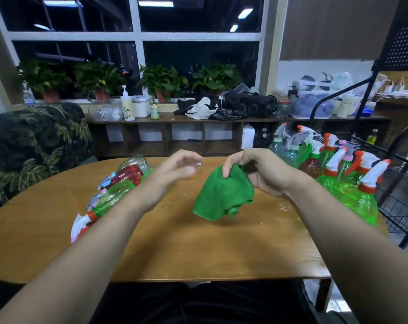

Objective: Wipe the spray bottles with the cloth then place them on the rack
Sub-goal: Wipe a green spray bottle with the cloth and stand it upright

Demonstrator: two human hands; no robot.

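My right hand (256,171) pinches the top of a green cloth (223,195), which hangs bunched just above the wooden table (198,249). To the left of the cloth my left hand (177,169) hovers with loosely bent fingers and holds nothing. Several spray bottles lie on their sides at the table's left, among them a green one (111,199) and a red one (128,175). Upright spray bottles (352,183) with white and orange triggers crowd the table's right end. A black wire rack (399,195) stands beyond the right edge.
A leaf-patterned sofa (34,146) sits at the left behind the table. A low wooden shelf (175,134) along the window carries potted plants, a pump bottle, bags and containers. My forearms reach over the table's near edge.
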